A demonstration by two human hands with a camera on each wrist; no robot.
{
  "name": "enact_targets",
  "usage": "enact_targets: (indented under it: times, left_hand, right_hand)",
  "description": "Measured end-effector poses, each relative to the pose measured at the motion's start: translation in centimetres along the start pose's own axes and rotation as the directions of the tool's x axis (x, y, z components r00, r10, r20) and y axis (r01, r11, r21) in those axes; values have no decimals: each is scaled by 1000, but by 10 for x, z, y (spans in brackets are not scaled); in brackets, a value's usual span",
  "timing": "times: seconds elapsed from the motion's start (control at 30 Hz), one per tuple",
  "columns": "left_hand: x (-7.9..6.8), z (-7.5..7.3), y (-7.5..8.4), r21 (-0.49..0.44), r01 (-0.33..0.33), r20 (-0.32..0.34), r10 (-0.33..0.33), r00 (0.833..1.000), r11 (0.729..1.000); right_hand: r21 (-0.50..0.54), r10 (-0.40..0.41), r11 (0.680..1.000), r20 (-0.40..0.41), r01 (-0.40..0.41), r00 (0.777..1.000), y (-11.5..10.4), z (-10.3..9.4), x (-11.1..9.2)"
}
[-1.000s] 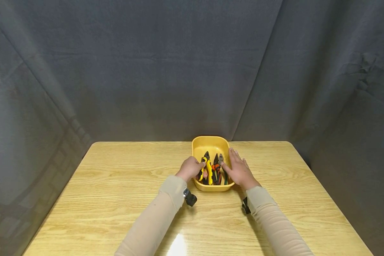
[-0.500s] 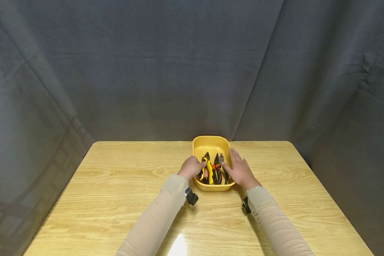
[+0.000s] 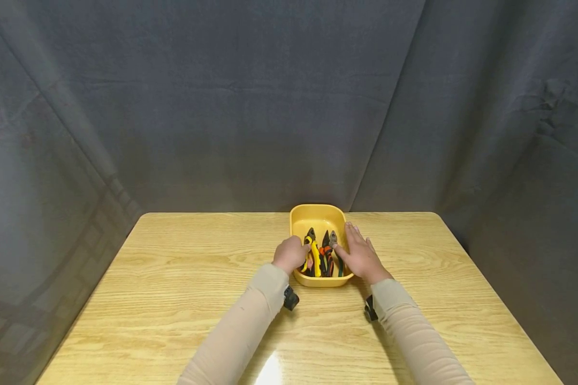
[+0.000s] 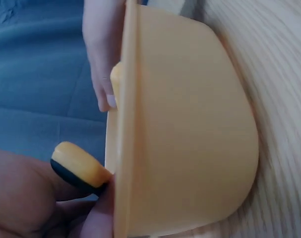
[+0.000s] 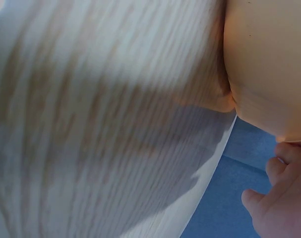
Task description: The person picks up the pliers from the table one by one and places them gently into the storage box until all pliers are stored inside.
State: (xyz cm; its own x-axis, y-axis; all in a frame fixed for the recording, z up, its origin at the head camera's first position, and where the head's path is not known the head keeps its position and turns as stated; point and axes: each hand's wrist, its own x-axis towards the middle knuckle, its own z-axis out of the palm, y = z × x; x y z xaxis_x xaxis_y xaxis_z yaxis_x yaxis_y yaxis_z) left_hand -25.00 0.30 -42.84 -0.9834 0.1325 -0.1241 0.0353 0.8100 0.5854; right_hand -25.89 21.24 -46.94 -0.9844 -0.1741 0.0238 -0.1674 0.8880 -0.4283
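In the head view a yellow plastic bin [image 3: 318, 282] stands near the table's far edge with several pliers in it. My left hand [image 3: 290, 253] reaches over its left rim and grips yellow-and-black pliers [image 3: 316, 259], their dark jaws pointing away from me. The left wrist view shows a handle end of these pliers [image 4: 78, 163] sticking up between thumb and fingers. On the right side my right hand [image 3: 363, 258] holds the bin's wall, thumb inside, fingers stretched along the outside. Orange-and-black pliers [image 3: 328, 255] and green-handled pliers [image 3: 340, 266] lie near that thumb.
The bin rests on a wood-grain table [image 3: 183, 278]. Grey cloth [image 3: 250, 107] hangs behind the table and along both sides. A black wrist camera [image 3: 291, 298] sits under the left cuff, another camera [image 3: 371, 308] under the right.
My left hand and forearm have shifted slightly to the right, still gripping the yellow-and-black pliers. The right hand and the bin have hardly moved.
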Motion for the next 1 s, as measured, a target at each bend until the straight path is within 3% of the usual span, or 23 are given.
enact_targets:
  times: [0.3, 0.4, 0.53, 0.67, 0.83, 1.0]
  left_hand:
    - [-6, 11, 11, 240, 18, -92, 5, 996, 971]
    - [-8, 13, 13, 297, 17, -95, 12, 995, 955]
    - [-11, 14, 15, 317, 13, -84, 14, 996, 948]
    - [-14, 16, 15, 299, 11, -132, 30, 991, 954]
    - [-15, 23, 13, 317, -52, -226, 128, 966, 947]
    - [-15, 29, 9, 406, -112, -281, 241, 929, 907]
  right_hand:
    - [1, -4, 1000, -6, 4, 1000, 1, 1, 1]
    - [-5, -9, 1000, -11, 9, 1000, 1, 2, 1]
    - [-8, -12, 1000, -14, 12, 1000, 2, 2, 1]
    - [-7, -14, 1000, -14, 14, 1000, 2, 3, 1]
    - [-7, -11, 1000, -15, 11, 1000, 2, 3, 1]
    - [0, -11, 1000, -17, 11, 1000, 1, 2, 0]
